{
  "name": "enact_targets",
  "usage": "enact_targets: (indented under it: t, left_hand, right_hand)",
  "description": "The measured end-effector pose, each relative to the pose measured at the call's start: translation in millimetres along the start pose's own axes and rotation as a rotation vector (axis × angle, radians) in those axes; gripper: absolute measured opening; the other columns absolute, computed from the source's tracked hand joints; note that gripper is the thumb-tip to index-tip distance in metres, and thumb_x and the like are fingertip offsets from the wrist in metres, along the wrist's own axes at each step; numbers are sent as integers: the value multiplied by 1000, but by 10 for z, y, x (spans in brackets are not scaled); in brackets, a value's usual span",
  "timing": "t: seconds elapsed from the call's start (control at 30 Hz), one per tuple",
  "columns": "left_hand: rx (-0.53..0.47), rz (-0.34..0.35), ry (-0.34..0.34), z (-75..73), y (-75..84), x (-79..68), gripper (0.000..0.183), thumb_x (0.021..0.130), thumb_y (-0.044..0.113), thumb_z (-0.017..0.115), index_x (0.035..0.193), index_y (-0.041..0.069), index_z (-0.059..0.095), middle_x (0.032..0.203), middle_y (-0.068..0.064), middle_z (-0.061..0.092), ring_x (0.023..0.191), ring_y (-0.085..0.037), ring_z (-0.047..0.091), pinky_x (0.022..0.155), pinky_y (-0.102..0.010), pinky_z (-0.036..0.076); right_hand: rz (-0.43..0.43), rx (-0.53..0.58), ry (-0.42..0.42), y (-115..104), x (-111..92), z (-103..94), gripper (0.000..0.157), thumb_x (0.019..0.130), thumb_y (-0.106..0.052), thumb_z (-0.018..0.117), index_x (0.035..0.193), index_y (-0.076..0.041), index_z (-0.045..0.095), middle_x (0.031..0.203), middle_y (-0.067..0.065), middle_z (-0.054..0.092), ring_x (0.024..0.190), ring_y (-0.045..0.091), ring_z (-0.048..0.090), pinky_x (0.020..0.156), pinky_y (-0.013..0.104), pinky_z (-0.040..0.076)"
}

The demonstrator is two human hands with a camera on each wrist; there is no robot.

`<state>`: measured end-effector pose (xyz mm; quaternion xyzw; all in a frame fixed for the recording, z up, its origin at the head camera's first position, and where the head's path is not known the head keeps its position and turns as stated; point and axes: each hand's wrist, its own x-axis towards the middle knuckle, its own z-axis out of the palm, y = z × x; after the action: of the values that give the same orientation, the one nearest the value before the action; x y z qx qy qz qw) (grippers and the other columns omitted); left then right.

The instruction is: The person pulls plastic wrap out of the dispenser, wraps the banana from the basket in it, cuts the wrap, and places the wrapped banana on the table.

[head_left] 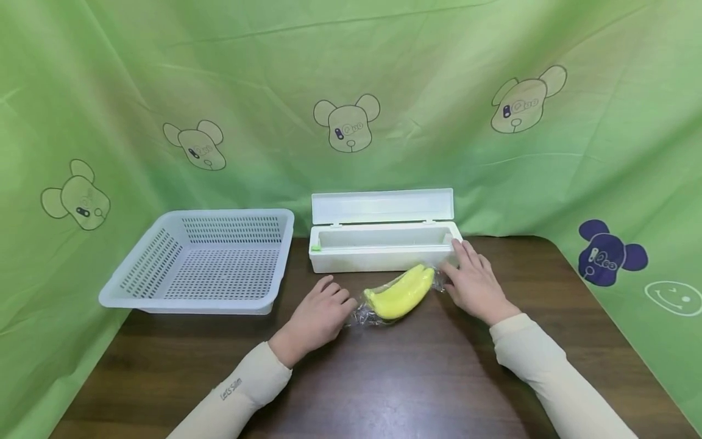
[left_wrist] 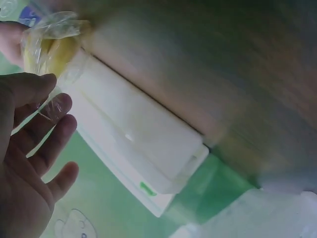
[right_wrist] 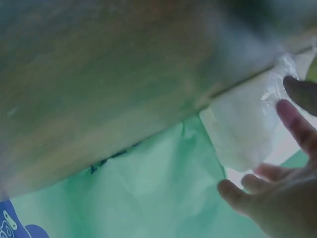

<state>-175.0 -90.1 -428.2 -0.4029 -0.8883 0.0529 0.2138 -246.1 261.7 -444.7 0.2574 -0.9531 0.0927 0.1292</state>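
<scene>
A yellow banana (head_left: 403, 292) wrapped in clear plastic film (head_left: 366, 314) lies on the table between the two hands. The left hand (head_left: 320, 311) is at the film's left end, its fingers loosely bent. In the left wrist view the thumb and index finger of that hand (left_wrist: 37, 129) stand apart, and a bit of film lies against the index finger. The right hand (head_left: 473, 283) has its fingers spread by the right end of the white box (head_left: 356, 262), thumb near the film's other end. In the right wrist view, crinkled film (right_wrist: 275, 91) shows beside the right thumb and index finger.
Behind the banana, the long white box has its lid (head_left: 382, 207) raised and a green piece (head_left: 315, 248) at its left end. A white perforated basket (head_left: 189, 303) stands at the left. A green curtain (head_left: 263, 67) with printed bear heads hangs behind the brown table (head_left: 378, 378).
</scene>
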Motion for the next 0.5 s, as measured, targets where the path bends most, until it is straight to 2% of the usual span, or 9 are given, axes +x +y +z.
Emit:
enact_targets:
  t: [0.13, 0.23, 0.3, 0.33, 0.4, 0.5]
  left_hand:
    - [-76, 11, -37, -59, 51, -39, 12, 87, 12, 75, 96, 19, 71, 90, 5, 65, 95, -21, 60, 108, -46, 40]
    - [-174, 13, -68, -124, 53, -58, 16, 87, 21, 79, 101, 19, 70, 92, 5, 64, 94, -20, 61, 107, -48, 40]
    - [-258, -5, -81, -175, 51, -56, 25, 87, 30, 80, 105, 19, 67, 94, 5, 64, 94, -19, 61, 106, -47, 41]
    - [-301, -27, -77, -202, 51, -44, 31, 86, 34, 81, 108, 18, 66, 96, 4, 64, 93, -18, 62, 105, -46, 42]
    - [-378, -92, -54, -243, 61, 3, 43, 85, 41, 81, 114, 15, 63, 100, 3, 65, 93, -17, 61, 100, -43, 45]
    - [-442, -205, -22, -245, 99, 122, 52, 86, 47, 77, 120, 11, 62, 105, -1, 65, 95, -18, 61, 92, -40, 49]
  right_hand:
    - [54, 11, -74, -67, -90, -127, 24, 89, -11, 73, 111, -2, 65, 154, 41, 20, 140, 58, 20, 104, 77, 22]
    - [59, 9, -32, -168, -104, -237, 13, 88, -7, 68, 101, -3, 64, 150, 42, 28, 136, 57, 30, 101, 77, 27]
    - [12, 14, 12, -265, -87, -297, 12, 87, -5, 67, 98, -3, 62, 146, 41, 36, 132, 55, 38, 99, 75, 33]
    - [-23, 22, 25, -326, -71, -319, 15, 88, -6, 68, 100, -2, 62, 145, 39, 39, 131, 54, 41, 98, 74, 35]
    - [-102, 46, 13, -452, -27, -331, 29, 89, -13, 74, 112, -1, 63, 146, 36, 41, 131, 52, 43, 100, 70, 37]
    - [-194, 58, -79, -624, 51, -287, 62, 86, -32, 81, 136, -4, 58, 151, 30, 39, 136, 50, 40, 105, 68, 34]
